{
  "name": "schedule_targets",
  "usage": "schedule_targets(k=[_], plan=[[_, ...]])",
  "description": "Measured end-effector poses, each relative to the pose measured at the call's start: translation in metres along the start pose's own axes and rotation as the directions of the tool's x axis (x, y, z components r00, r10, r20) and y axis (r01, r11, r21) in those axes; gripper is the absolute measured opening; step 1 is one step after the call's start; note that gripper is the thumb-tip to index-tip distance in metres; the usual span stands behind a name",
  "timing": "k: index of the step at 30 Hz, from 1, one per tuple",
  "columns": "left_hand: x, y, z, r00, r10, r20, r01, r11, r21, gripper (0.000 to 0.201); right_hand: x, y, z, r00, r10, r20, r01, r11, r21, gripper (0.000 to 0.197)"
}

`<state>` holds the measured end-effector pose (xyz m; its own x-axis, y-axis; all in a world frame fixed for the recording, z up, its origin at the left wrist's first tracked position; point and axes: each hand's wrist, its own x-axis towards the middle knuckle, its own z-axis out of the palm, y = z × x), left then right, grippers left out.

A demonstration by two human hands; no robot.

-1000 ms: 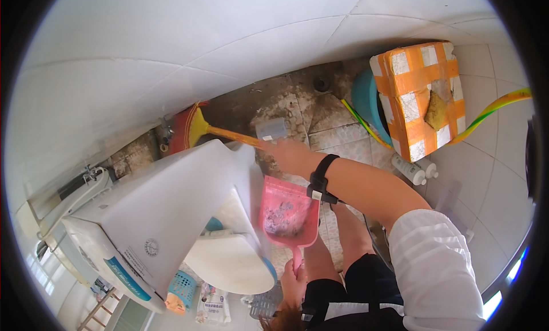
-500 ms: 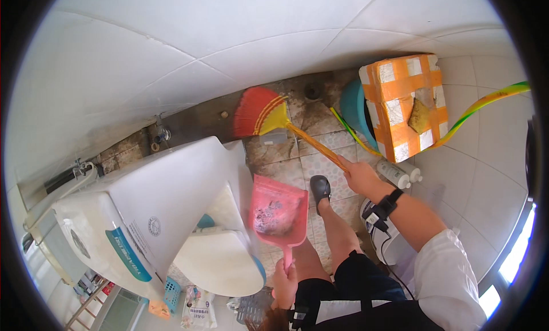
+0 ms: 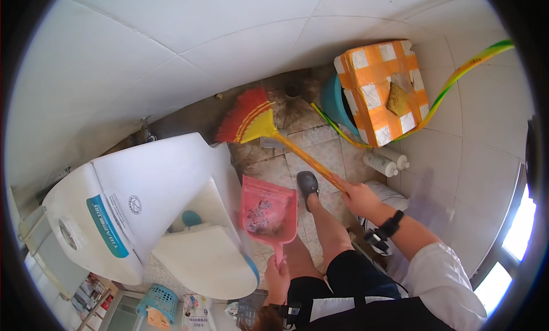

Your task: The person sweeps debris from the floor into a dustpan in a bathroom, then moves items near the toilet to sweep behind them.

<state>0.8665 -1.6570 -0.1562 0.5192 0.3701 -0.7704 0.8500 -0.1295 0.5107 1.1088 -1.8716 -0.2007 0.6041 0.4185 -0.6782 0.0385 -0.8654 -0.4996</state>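
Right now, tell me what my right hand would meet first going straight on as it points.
Along the broom, your right hand would probably meet its yellow head first; depth beyond is unclear.

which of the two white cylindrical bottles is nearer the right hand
The lower-left white cylindrical bottle; the upper-right white cylindrical bottle sits beyond it, farther from the bare right hand gripping the orange-yellow broom handle.
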Motion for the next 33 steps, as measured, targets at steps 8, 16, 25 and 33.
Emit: schedule_targets(k=[8, 16, 25, 33], plan=[[-0.004, 0.000, -0.005, 0.997, 0.074, 0.015, -0.075, 0.993, 0.089, 0.027, 0.055, 0.007, 0.008, 0.998, 0.064, 0.010, -0.059, 0.967, -0.248, 0.057], [0.000, -0.023, -0.008, 0.998, 0.061, -0.019, -0.060, 0.998, 0.033, 0.025, 0.002, 0.054, 0.004, 0.976, 0.195, -0.098, -0.210, 0.963, -0.168, 0.053], [-0.009, -0.018, -0.017, 0.994, 0.105, 0.023, -0.105, 0.994, 0.001, 0.027, -0.045, 0.034, 0.051, 0.989, 0.113, -0.093, -0.124, 0.986, -0.116, 0.052], [-0.004, -0.030, -0.017, 0.969, 0.246, 0.032, -0.248, 0.964, 0.093, 0.025, -0.103, -0.013, 0.068, 0.970, 0.242, 0.036, -0.245, 0.959, 0.143, 0.047]])
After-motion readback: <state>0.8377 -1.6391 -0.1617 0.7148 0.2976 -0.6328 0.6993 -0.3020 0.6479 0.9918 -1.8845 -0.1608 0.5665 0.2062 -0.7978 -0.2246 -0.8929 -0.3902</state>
